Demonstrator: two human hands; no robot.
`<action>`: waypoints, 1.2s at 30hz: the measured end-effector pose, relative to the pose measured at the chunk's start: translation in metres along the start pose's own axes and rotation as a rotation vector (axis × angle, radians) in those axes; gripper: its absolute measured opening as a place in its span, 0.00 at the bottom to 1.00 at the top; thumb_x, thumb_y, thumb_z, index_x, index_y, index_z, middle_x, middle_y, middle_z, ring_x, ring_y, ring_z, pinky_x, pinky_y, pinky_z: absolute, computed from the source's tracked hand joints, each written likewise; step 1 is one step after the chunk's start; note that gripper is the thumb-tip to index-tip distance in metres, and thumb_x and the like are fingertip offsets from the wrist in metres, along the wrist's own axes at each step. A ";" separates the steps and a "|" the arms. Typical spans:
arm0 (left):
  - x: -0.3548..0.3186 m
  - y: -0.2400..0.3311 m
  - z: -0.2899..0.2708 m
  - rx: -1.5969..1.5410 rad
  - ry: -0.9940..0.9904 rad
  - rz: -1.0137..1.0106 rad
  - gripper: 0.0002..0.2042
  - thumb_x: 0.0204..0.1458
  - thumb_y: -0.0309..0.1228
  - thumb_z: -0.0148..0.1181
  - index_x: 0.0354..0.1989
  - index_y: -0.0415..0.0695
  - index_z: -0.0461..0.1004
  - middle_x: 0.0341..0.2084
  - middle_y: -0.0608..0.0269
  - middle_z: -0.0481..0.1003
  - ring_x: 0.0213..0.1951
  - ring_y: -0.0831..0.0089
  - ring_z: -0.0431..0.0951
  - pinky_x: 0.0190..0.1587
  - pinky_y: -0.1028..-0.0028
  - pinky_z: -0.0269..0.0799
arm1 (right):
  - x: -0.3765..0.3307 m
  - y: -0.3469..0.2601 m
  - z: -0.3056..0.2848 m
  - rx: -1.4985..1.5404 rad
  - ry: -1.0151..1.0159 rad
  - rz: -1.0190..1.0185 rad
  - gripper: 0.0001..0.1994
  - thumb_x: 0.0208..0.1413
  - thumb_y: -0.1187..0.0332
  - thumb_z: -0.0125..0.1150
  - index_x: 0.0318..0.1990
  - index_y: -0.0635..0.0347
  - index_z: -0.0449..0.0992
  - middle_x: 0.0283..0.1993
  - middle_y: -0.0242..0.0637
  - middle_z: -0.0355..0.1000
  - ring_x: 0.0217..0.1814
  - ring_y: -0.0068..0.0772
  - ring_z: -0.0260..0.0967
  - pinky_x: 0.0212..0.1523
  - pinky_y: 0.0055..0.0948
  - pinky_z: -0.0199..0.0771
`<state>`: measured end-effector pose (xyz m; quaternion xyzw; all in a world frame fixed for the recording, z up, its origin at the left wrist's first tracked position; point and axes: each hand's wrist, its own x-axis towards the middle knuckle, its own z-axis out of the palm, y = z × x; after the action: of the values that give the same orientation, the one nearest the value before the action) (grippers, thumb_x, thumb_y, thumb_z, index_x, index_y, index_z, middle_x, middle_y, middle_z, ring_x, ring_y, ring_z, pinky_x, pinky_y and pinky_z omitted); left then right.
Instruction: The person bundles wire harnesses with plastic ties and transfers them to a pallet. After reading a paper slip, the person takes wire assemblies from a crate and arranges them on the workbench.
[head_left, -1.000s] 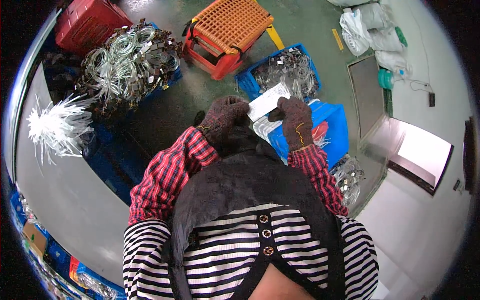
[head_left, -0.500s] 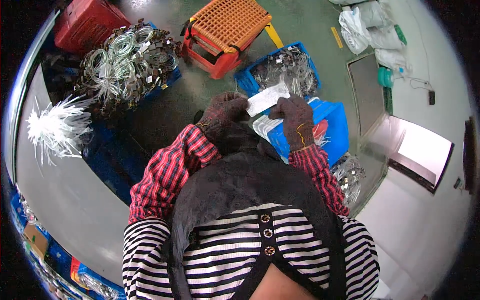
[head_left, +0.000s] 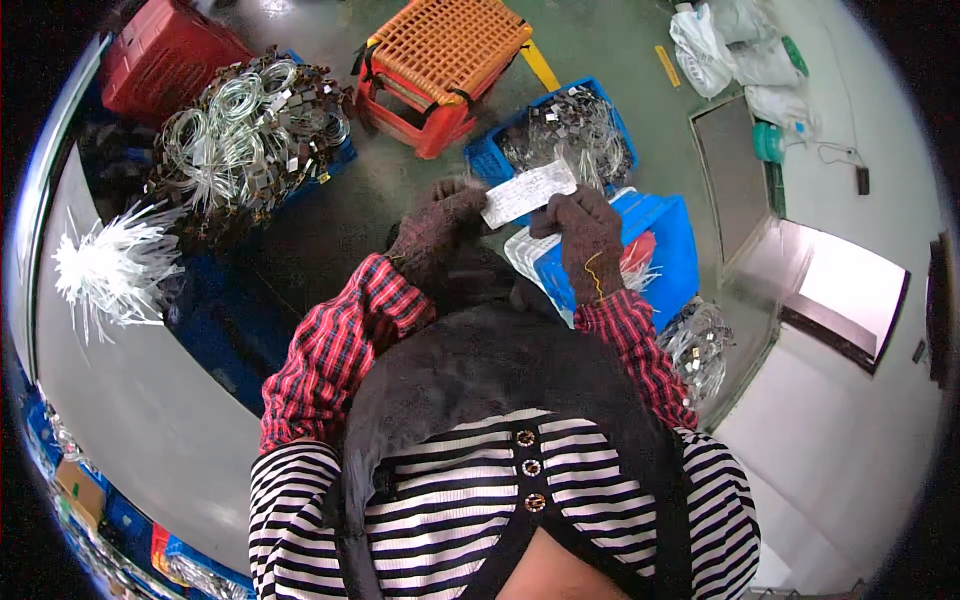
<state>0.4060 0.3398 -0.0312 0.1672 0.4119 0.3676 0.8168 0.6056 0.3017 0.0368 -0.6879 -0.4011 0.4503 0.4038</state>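
Observation:
A white slip of paper with faint print is stretched between my two hands, above the floor in front of my lap. My left hand, in a dark brown knit glove, pinches its left end. At the other end my right hand, gloved the same way, grips the lower right corner between thumb and fingers. Below and behind the right hand stands a blue and white crate with something red and white strips inside. Just beyond the slip, a blue basket holds a heap of clear cables with dark ends.
An orange woven stool stands ahead. To the left are a large pile of coiled cables, a red crate and a grey table bearing a bundle of white strips. White bags lie at far right.
My left hand has shifted slightly left, and the slip has moved slightly left with it. Both hands still hold the slip.

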 end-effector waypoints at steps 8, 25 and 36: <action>0.007 -0.006 -0.005 0.010 -0.044 -0.111 0.09 0.53 0.35 0.61 0.38 0.43 0.76 0.26 0.67 0.74 0.27 0.76 0.71 0.30 0.77 0.66 | -0.003 0.009 -0.005 0.162 -0.036 0.062 0.11 0.60 0.67 0.56 0.29 0.65 0.73 0.26 0.39 0.74 0.28 0.31 0.74 0.34 0.32 0.76; 0.008 -0.003 0.000 0.155 -0.071 -0.127 0.09 0.53 0.30 0.62 0.40 0.40 0.75 0.32 0.59 0.76 0.34 0.66 0.78 0.39 0.66 0.77 | -0.003 0.012 -0.010 0.191 0.023 0.170 0.10 0.57 0.68 0.59 0.26 0.63 0.75 0.23 0.33 0.73 0.27 0.27 0.72 0.32 0.28 0.72; 0.032 -0.017 0.002 0.511 -0.255 0.066 0.08 0.56 0.31 0.57 0.32 0.38 0.74 0.27 0.61 0.72 0.31 0.67 0.72 0.38 0.67 0.71 | -0.015 0.221 -0.159 -0.107 0.466 0.189 0.08 0.55 0.66 0.61 0.30 0.63 0.76 0.24 0.36 0.72 0.23 0.29 0.72 0.25 0.30 0.74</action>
<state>0.4282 0.3515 -0.0574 0.4257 0.3795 0.2545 0.7810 0.7928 0.1792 -0.1186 -0.8280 -0.2543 0.2934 0.4044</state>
